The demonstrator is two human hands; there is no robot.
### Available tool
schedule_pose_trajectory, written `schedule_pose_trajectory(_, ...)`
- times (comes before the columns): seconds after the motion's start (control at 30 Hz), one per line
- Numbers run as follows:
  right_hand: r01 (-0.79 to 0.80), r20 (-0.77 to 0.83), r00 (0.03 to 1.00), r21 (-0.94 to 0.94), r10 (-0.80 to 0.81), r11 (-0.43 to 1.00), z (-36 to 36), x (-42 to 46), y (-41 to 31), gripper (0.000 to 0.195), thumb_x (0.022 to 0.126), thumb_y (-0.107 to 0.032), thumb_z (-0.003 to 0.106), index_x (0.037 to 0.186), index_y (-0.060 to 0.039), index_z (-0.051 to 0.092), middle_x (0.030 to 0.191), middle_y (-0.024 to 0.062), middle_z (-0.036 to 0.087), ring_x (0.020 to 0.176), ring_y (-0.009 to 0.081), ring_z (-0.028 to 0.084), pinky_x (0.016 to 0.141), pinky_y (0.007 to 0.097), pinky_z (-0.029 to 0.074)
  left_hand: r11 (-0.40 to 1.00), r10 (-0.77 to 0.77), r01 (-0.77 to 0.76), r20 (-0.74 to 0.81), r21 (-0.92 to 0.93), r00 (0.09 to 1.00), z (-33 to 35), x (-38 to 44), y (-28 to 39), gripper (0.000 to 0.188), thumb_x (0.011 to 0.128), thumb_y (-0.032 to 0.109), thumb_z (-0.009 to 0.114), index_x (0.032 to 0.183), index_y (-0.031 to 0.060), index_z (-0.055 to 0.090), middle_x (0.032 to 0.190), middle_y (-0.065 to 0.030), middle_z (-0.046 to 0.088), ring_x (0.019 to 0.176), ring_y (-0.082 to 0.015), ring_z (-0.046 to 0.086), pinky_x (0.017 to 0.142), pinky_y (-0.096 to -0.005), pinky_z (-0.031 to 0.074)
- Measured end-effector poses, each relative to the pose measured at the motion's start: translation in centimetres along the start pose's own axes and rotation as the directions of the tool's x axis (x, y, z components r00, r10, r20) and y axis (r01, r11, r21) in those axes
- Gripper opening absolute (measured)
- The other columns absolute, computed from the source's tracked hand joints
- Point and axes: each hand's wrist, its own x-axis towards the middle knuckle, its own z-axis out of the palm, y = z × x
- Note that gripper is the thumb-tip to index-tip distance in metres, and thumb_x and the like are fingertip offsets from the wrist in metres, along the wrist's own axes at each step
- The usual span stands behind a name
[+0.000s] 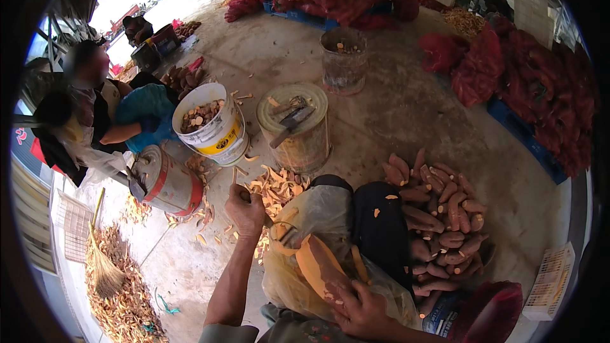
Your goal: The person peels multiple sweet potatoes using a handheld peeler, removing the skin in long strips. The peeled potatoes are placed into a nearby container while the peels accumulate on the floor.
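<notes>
A partly peeled sweet potato [317, 259] lies over my lap, orange flesh bare on one side and reddish skin on the other. My right hand [364, 309] grips its near end. Left of it, my left hand [245, 212] is closed around the handle of a peeler [286, 234], whose head is close to the sweet potato's far end. I cannot tell whether the blade touches. Peel strips cling to the clear plastic apron [314, 205] over my knees. To the right lies a heap of unpeeled sweet potatoes [450, 205] with trimmed ends.
Peelings [276, 190] cover the floor ahead. A lidded can [295, 152] carries a knife [290, 124]. A white bucket [214, 145] holds cut pieces. A seated person [119, 105] is at the left. A broom [107, 271] lies on more peelings. Red mesh sacks [538, 85] stand right.
</notes>
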Motion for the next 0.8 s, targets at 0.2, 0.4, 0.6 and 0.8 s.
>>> schedule_pose_trajectory(0.2,0.035,-0.155,0.987,0.011,-0.033,0.999,-0.7,0.1,-0.4,0.042,0.07,-0.021,0.066,0.106,-0.0018,0.056,0.101,0.0187,0.051,0.066,0.0282,0.057,0.053,0.0356,0.047,0.94,-0.268,0.25,-0.049,-0.234,0.962,-2.5,3.9,-4.5,0.007,0.061,0.0,0.052,0.065,-0.0016,0.047,0.053,-0.0051,0.045,0.044,-0.0143,0.041,0.042,-0.0296,0.034)
schedule_pose_trajectory(0.4,0.121,-0.195,0.976,0.13,-0.094,0.984,-0.3,0.3,-0.2,0.041,0.069,-0.016,0.067,0.105,-0.0005,0.056,0.101,0.0191,0.051,0.075,0.0302,0.058,0.061,0.0367,0.05,0.49,-0.474,0.772,0.62,-0.404,0.625,-2.3,-5.0,7.0,0.007,0.062,-0.004,0.052,0.065,0.0007,0.048,0.051,0.0014,0.039,0.041,-0.0097,0.04,0.039,-0.0228,0.033)
schedule_pose_trajectory(0.6,0.236,-0.168,0.961,0.083,-0.22,0.968,0.0,0.5,-0.2,0.045,0.065,-0.014,0.066,0.106,0.0007,0.056,0.102,0.0205,0.051,0.084,0.0347,0.056,0.07,0.0394,0.05,0.859,-0.297,0.453,0.491,-0.237,0.819,-0.6,-5.1,4.0,0.004,0.062,-0.001,0.05,0.065,-0.0038,0.05,0.053,-0.0035,0.047,0.049,-0.01,0.041,0.046,-0.0253,0.034)
schedule_pose_trajectory(0.8,0.257,-0.121,0.959,-0.001,-0.255,0.966,2.0,-0.7,0.9,0.045,0.066,-0.014,0.064,0.107,0.0012,0.056,0.102,0.0203,0.05,0.085,0.0353,0.056,0.071,0.0399,0.05,0.954,-0.19,0.239,0.25,-0.181,0.949,0.4,-1.3,2.0,0.007,0.062,0.002,0.053,0.066,-0.0019,0.049,0.051,-0.0059,0.046,0.048,-0.0125,0.042,0.046,-0.0283,0.035)
